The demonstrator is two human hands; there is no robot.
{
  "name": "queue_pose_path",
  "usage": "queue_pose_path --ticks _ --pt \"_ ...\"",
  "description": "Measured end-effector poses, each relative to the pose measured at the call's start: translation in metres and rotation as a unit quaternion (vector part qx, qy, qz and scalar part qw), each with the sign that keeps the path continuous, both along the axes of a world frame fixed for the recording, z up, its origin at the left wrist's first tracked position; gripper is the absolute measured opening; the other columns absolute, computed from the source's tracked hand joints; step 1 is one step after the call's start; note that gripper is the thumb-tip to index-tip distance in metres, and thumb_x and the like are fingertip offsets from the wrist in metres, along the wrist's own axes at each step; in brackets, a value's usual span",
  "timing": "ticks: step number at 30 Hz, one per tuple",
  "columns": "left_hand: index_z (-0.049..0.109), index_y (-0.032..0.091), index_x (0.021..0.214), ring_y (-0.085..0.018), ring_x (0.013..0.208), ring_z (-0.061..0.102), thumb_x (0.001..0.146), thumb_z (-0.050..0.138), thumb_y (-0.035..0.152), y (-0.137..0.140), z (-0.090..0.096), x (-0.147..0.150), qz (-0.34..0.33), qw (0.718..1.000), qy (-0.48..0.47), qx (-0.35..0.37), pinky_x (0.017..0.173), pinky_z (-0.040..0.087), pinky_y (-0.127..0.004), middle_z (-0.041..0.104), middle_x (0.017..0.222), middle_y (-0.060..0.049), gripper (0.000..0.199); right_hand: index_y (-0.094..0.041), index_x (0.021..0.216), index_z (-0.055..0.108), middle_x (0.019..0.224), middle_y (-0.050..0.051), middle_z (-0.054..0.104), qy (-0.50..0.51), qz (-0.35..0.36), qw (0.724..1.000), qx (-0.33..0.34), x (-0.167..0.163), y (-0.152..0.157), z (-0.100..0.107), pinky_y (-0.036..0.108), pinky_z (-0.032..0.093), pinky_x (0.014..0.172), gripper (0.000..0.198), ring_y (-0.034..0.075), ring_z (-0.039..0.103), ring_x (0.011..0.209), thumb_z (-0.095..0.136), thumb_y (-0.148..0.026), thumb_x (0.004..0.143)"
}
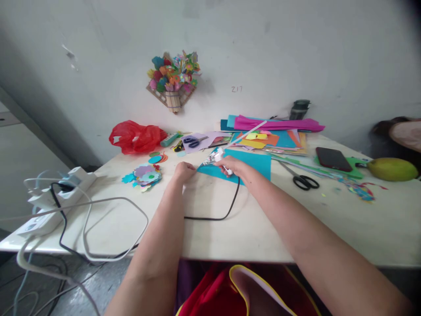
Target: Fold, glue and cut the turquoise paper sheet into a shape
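Note:
My right hand (pixel 230 165) is wrapped around a white hot glue gun (pixel 217 154). A long pale glue stick (pixel 248 133) sticks out of its back, and a black cord trails from its handle over the table. The gun is above a sheet of blue paper (pixel 255 161), its nozzle end toward the sheet's left side. My left hand (pixel 184 171) is at the left corner of that paper, fingers curled together; whatever they pinch, if anything, is hidden. To its left is a pile of paper flower cut-outs (pixel 144 176).
A white power strip (pixel 54 210) with looping cables lies at left. Behind are a red plastic bag (pixel 136 137), blue-handled scissors (pixel 194 141) and stacked coloured paper (pixel 279 123). At right are black scissors (pixel 305 181), a phone (pixel 333 159) and a yellow-green fruit (pixel 391 169). A person is partly visible at far right.

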State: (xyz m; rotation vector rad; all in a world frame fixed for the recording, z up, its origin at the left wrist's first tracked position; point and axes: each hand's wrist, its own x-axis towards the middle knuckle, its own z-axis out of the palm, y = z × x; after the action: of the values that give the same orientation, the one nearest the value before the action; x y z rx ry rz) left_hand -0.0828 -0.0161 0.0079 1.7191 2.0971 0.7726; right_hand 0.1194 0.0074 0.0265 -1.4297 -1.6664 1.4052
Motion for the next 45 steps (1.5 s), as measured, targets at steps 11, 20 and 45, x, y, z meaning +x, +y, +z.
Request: queue_pose_path --ticks 11,20,45 --pt "0.069 0.014 0.078 -0.010 0.060 0.055 0.058 0.061 0.017 -0.001 0.001 0.000 0.004 1.000 -0.021 -0.011 0.054 0.039 -0.016 0.066 0.068 -0.001 0.021 -0.016 0.058 0.045 0.043 -0.003 0.045 -0.005 0.017 1.000 -0.014 0.000 -0.001 0.000 0.021 0.035 0.032 0.026 0.008 0.040 0.034 0.062 -0.030 0.072" --pt "0.069 0.014 0.075 -0.011 0.064 0.058 0.058 0.062 0.017 0.000 -0.001 -0.002 -0.001 0.999 -0.039 -0.001 0.057 0.042 -0.016 0.068 0.071 -0.002 0.019 -0.016 0.057 0.044 0.043 -0.002 0.045 -0.011 0.032 0.999 -0.011 0.000 -0.005 0.003 0.020 0.034 0.031 0.028 0.008 0.040 0.036 0.063 -0.031 0.070" --pt "0.068 0.013 0.075 -0.013 0.065 0.059 0.057 0.060 0.015 0.000 -0.001 -0.003 -0.005 0.999 -0.048 0.000 0.058 0.043 -0.018 0.067 0.072 -0.003 0.020 -0.012 0.063 0.050 0.043 0.002 0.054 0.040 -0.005 0.999 -0.029 0.004 0.007 -0.002 0.019 0.034 0.030 0.022 0.008 0.044 0.031 0.058 -0.028 0.076"
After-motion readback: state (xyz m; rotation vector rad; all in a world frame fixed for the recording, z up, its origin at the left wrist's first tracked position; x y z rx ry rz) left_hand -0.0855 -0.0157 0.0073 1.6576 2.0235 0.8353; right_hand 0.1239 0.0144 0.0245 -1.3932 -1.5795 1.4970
